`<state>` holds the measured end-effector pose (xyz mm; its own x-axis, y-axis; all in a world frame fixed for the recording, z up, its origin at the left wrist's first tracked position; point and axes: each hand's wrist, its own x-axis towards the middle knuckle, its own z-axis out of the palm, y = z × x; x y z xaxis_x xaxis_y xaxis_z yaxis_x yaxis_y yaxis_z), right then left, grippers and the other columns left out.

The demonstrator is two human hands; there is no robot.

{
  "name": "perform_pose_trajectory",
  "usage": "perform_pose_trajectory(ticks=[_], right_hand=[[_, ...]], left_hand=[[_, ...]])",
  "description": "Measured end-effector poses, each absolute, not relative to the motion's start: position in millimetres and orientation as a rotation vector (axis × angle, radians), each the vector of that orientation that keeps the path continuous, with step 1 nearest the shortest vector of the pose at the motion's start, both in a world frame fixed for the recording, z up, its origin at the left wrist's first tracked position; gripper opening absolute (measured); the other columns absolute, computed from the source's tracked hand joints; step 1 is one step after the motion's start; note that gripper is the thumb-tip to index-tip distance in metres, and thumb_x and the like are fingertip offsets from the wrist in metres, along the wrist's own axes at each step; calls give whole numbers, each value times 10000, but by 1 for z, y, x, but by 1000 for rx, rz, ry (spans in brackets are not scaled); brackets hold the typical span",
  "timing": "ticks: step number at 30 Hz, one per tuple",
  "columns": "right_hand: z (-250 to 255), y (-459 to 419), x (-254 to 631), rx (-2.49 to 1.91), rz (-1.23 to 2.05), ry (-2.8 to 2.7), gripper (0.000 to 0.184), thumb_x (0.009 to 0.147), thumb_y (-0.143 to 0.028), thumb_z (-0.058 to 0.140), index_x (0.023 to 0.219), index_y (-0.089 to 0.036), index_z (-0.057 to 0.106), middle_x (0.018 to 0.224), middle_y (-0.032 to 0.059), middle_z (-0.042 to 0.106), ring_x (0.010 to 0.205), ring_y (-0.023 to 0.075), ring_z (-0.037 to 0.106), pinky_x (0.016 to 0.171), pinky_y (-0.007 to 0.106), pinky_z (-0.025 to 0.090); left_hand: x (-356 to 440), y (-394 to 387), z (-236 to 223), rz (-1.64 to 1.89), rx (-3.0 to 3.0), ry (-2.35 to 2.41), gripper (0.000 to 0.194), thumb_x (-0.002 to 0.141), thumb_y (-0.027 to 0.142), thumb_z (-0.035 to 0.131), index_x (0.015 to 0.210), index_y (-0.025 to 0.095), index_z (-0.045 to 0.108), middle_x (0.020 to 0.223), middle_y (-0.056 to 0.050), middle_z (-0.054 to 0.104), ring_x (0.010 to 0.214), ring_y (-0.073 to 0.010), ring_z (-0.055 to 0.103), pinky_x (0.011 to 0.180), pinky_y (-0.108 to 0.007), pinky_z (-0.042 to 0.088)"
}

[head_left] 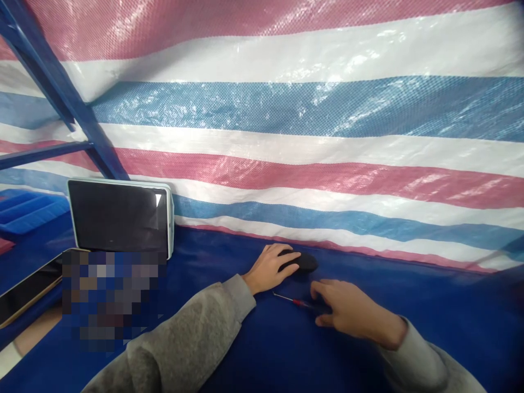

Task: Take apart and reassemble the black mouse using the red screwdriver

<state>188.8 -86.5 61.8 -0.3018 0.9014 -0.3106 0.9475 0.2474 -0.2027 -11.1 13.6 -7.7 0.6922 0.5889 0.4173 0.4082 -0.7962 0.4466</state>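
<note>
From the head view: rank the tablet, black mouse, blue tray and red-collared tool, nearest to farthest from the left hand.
1. Black mouse: under the left hand's fingers.
2. Red-collared tool: just right of that hand.
3. Tablet: off to the left.
4. Blue tray: far left, past the tablet.

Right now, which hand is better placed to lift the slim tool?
Probably the right hand: its spread thumb and forefinger are at the handle end of the slim tool. The left hand lies over the dark oval object.

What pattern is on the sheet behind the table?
The sheet has red, white and blue stripes; the head view shows it.
</note>
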Motion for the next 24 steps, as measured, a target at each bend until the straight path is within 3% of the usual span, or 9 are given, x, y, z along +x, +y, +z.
perform_pose_trajectory(ticks=[3, 8, 13, 17, 24], right_hand=[[54, -89, 188, 1732, -499, 2365, 176, 735, -245, 684, 905, -223, 643, 973, 59, 686, 843, 252, 655, 688, 331, 407], [63, -85, 198, 1812, -453, 2567, 56, 775, -206, 623, 798, -248, 650, 822, 26, 703, 744, 216, 641, 643, 312, 411], [108, -68, 198, 1981, -553, 2751, 146, 828, -297, 590, 750, -253, 706, 695, 11, 706, 599, 173, 622, 548, 280, 405], [140, -59, 195, 2154, -535, 2762, 220, 837, -389, 569, 790, -247, 730, 636, 1, 693, 534, 160, 606, 525, 278, 425], [138, -61, 201, 2286, -437, 2807, 259, 821, -447, 574, 809, -247, 739, 720, 17, 737, 563, 183, 633, 533, 300, 457]], left_hand=[[-12, 13, -6, 778, 2561, 786, 347, 1019, 378, 441, 1337, 308, 564, 1342, -42, 558, 1255, -209, 498, 1054, -375, 375], [-12, 13, -2, 879, 2476, 748, 344, 1042, 353, 373, 1284, 262, 600, 1298, -43, 600, 1233, -191, 521, 1051, -362, 377], [-12, 11, 4, 1052, 2391, 677, 370, 1050, 343, 334, 1059, 202, 676, 1084, -46, 697, 1071, -184, 607, 986, -345, 409], [-14, 10, 4, 1094, 2377, 662, 350, 1037, 366, 384, 991, 190, 683, 960, -41, 716, 973, -188, 632, 935, -339, 421], [-13, 12, 0, 1187, 2363, 668, 296, 1008, 382, 480, 942, 189, 695, 894, -28, 724, 903, -180, 642, 879, -329, 428]])
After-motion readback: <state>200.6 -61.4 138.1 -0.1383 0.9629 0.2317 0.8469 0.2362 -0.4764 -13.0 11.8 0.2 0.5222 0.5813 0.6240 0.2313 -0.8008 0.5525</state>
